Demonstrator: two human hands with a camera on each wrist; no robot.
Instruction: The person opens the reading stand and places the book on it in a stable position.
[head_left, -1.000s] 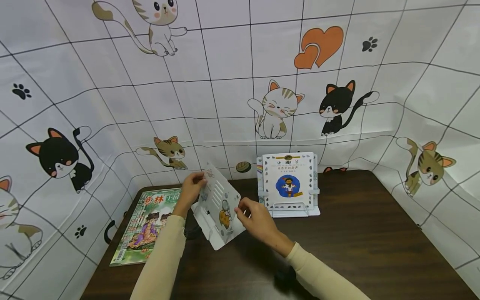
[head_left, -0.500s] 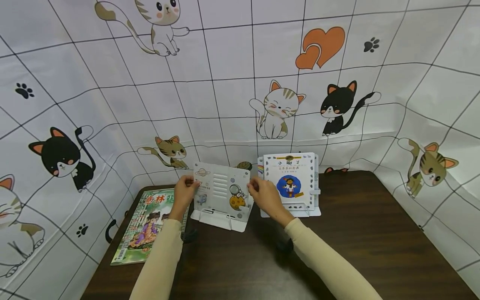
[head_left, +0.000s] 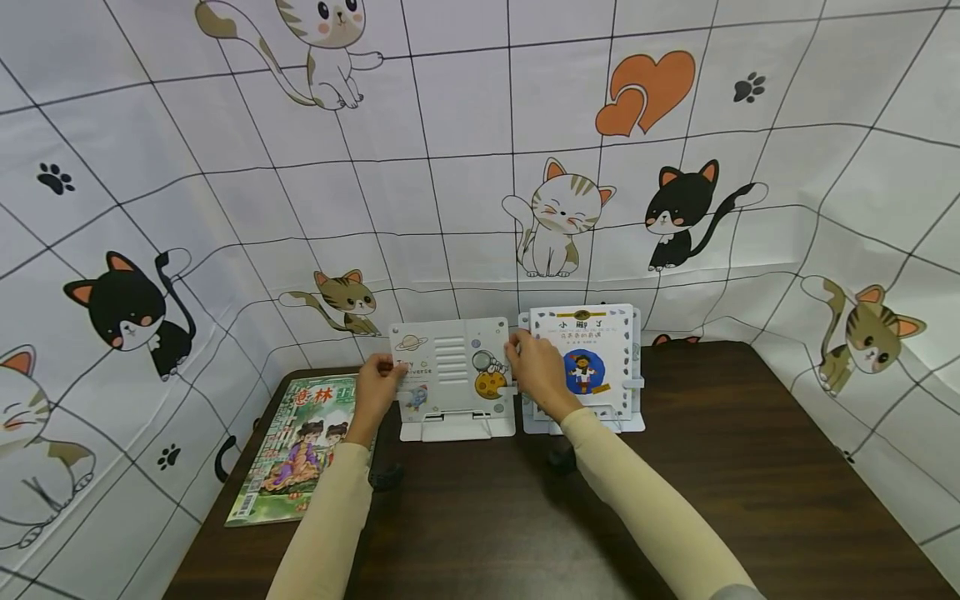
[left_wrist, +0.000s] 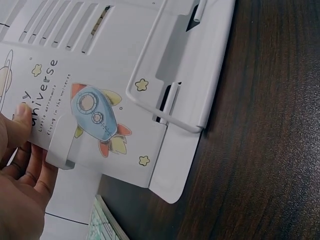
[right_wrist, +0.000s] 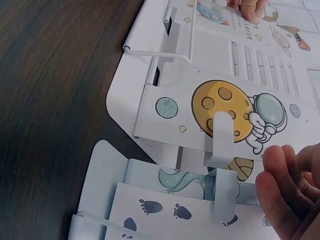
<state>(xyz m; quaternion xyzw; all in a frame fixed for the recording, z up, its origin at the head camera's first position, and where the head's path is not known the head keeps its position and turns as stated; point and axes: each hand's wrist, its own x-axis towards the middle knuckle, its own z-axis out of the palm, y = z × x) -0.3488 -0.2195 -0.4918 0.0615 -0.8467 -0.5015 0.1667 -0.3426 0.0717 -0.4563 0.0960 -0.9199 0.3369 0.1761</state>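
A white book stand (head_left: 450, 383) with a rocket, an astronaut and slots printed or cut in its panel stands upright on the table, facing me. My left hand (head_left: 377, 390) pinches its left edge, thumb (left_wrist: 20, 120) on the front and fingers behind, beside a white side clip (left_wrist: 61, 142). Close to its right edge is my right hand (head_left: 542, 371), with loosely bent fingers (right_wrist: 272, 162) near the panel edge. A second stand (head_left: 636, 412) right beside it bears a white children's book (head_left: 558, 342) with a blue circle on the cover.
On the dark wooden table (head_left: 675, 508), a colourful magazine (head_left: 300, 450) lies flat at the left, partly behind my left forearm. A white wall cloth (head_left: 465, 208) printed with cats and grid lines hangs close behind the table.
The stand in my left hand has turned from a tilted angle to face me and moved right, next to the other stand. My right hand has shifted up along its right edge.
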